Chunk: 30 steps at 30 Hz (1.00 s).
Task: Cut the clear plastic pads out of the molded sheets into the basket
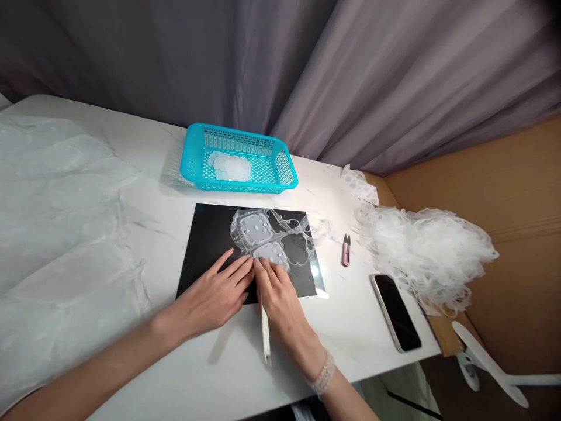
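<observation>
A black mat (pixel 205 240) lies on the white table, with a clear plastic film sheet (pixel 272 240) of cut-out shapes on top. My left hand (pixel 214 295) lies flat on the mat, fingers stretched out toward the film's near edge. My right hand (pixel 280 298) is beside it, fingers closed round a thin white stick-like tool (pixel 265 333) whose tip meets the film. The tool's handle points back toward me. A bead bracelet (pixel 323 374) sits on my right wrist.
A turquoise basket (pixel 280 166) with clear pieces stands behind the mat. Pink snips (pixel 346 251) and a dark phone (pixel 395 313) lie to the right, beside a heap of white film scraps (pixel 421 251). Crumpled clear plastic sheeting (pixel 61 222) covers the left.
</observation>
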Each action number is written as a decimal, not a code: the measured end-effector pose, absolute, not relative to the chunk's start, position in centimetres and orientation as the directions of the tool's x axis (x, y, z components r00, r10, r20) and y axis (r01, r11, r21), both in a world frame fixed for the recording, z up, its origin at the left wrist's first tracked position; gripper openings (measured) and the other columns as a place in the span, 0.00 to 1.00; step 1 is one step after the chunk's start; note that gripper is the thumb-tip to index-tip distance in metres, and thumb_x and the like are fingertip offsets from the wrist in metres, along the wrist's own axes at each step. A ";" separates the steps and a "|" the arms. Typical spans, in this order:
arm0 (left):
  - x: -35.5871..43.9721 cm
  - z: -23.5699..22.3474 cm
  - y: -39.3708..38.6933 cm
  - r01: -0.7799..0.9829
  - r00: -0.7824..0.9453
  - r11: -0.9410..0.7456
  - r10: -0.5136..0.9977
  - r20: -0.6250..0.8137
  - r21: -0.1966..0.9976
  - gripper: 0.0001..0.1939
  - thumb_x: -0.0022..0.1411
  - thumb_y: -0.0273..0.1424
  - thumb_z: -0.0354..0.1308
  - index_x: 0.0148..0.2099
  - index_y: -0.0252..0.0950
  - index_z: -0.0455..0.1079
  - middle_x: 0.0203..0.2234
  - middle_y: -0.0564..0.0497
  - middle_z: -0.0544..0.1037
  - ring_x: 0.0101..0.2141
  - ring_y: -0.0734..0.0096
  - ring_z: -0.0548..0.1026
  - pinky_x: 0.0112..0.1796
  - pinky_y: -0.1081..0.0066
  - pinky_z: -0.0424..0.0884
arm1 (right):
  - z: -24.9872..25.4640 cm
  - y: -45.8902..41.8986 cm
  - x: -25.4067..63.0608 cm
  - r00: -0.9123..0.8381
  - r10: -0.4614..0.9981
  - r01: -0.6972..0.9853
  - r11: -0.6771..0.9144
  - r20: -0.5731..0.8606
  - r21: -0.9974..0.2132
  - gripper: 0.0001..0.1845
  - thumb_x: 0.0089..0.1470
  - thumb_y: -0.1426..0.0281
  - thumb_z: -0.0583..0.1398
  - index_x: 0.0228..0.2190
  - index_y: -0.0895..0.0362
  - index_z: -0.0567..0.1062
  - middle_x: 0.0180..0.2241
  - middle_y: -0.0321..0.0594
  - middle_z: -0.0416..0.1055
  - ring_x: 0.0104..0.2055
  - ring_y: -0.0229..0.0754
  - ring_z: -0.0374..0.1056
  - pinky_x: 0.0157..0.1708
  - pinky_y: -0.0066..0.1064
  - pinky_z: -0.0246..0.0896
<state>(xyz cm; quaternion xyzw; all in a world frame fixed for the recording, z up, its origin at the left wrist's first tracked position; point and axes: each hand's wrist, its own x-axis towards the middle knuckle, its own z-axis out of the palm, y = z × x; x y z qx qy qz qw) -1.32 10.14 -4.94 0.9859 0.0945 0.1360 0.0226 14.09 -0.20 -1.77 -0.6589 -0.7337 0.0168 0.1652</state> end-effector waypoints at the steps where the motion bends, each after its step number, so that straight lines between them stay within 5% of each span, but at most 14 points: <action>1: -1.3 -4.9 10.0 0.184 0.943 -0.980 0.196 0.268 0.069 0.22 0.71 0.33 0.47 0.60 0.28 0.68 0.57 0.37 0.73 0.61 0.53 0.66 0.65 0.49 0.49 | -1.9 0.0 13.9 -0.094 0.969 0.963 0.147 0.228 -0.225 0.27 0.63 0.83 0.47 0.61 0.66 0.65 0.54 0.60 0.71 0.52 0.56 0.69 0.50 0.49 0.71; 3: -1.4 -4.9 9.9 0.186 0.942 -0.980 0.197 0.272 0.064 0.22 0.71 0.33 0.47 0.59 0.26 0.69 0.57 0.37 0.74 0.61 0.52 0.66 0.65 0.48 0.50 | -2.1 0.5 13.9 -0.121 0.965 0.954 0.178 0.234 -0.243 0.26 0.64 0.81 0.46 0.60 0.65 0.67 0.52 0.60 0.73 0.51 0.55 0.70 0.49 0.48 0.71; 5: -1.4 -4.9 9.9 0.187 0.944 -0.981 0.195 0.267 0.056 0.22 0.71 0.32 0.47 0.61 0.26 0.68 0.58 0.36 0.73 0.61 0.51 0.65 0.65 0.48 0.49 | -2.0 0.7 15.6 -0.053 0.970 0.900 0.150 0.239 -0.409 0.22 0.66 0.76 0.47 0.57 0.60 0.71 0.49 0.54 0.75 0.48 0.52 0.72 0.47 0.46 0.73; 8: -1.6 -4.8 10.0 0.184 0.949 -0.982 0.191 0.249 0.050 0.26 0.69 0.31 0.47 0.66 0.27 0.62 0.62 0.37 0.68 0.63 0.51 0.63 0.66 0.47 0.46 | -1.2 -0.4 22.4 0.409 0.886 0.636 -0.107 0.216 -0.764 0.16 0.66 0.62 0.53 0.46 0.52 0.78 0.39 0.43 0.79 0.38 0.47 0.76 0.38 0.40 0.76; 14: -1.5 -5.1 9.8 0.176 0.949 -0.983 0.185 0.255 0.059 0.25 0.68 0.33 0.48 0.62 0.28 0.68 0.61 0.36 0.68 0.63 0.50 0.63 0.67 0.47 0.42 | 3.3 -8.6 38.1 0.775 0.566 0.484 -0.246 0.282 -0.840 0.19 0.59 0.50 0.56 0.36 0.50 0.77 0.20 0.44 0.69 0.27 0.51 0.73 0.26 0.44 0.69; 20: -1.2 -5.7 10.1 0.193 0.880 -0.952 0.275 0.387 0.237 0.21 0.69 0.32 0.48 0.60 0.34 0.71 0.58 0.43 0.73 0.60 0.55 0.68 0.66 0.51 0.49 | 4.8 -10.5 35.4 0.841 0.504 0.321 -0.172 0.197 -0.931 0.16 0.57 0.59 0.61 0.44 0.54 0.76 0.37 0.55 0.77 0.45 0.54 0.76 0.45 0.48 0.72; 23: -0.9 -3.4 10.7 0.233 0.837 -0.891 0.388 0.387 0.389 0.17 0.69 0.31 0.46 0.48 0.34 0.76 0.54 0.42 0.76 0.57 0.54 0.70 0.63 0.51 0.57 | 5.4 -8.3 31.3 0.828 0.561 -0.036 0.044 -0.005 -0.998 0.13 0.55 0.64 0.64 0.44 0.53 0.77 0.41 0.45 0.79 0.49 0.47 0.75 0.53 0.44 0.69; 26: 0.4 1.0 10.7 0.307 0.761 -0.685 0.594 0.261 0.661 0.16 0.70 0.35 0.46 0.37 0.35 0.74 0.50 0.42 0.76 0.50 0.54 0.73 0.54 0.53 0.67 | 6.8 -6.7 27.9 0.759 0.631 -0.354 0.190 -0.162 -0.916 0.11 0.53 0.69 0.66 0.41 0.52 0.80 0.40 0.38 0.80 0.48 0.42 0.75 0.52 0.38 0.70; 28: 1.9 3.9 10.2 0.281 0.727 -0.373 0.685 0.058 0.884 0.15 0.69 0.40 0.49 0.40 0.37 0.73 0.48 0.44 0.77 0.46 0.57 0.76 0.49 0.57 0.71 | 7.8 -6.2 26.0 0.717 0.671 -0.422 0.203 -0.188 -0.884 0.11 0.52 0.70 0.67 0.40 0.53 0.81 0.39 0.37 0.81 0.47 0.42 0.76 0.49 0.33 0.72; 30: 3.6 6.1 9.5 0.185 0.787 0.041 0.592 -0.173 0.982 0.17 0.65 0.44 0.57 0.49 0.38 0.72 0.47 0.46 0.78 0.45 0.60 0.77 0.48 0.61 0.72 | 8.6 -6.0 24.4 0.682 0.708 -0.440 0.200 -0.181 -0.876 0.09 0.52 0.69 0.67 0.38 0.52 0.82 0.40 0.36 0.82 0.45 0.41 0.77 0.45 0.30 0.73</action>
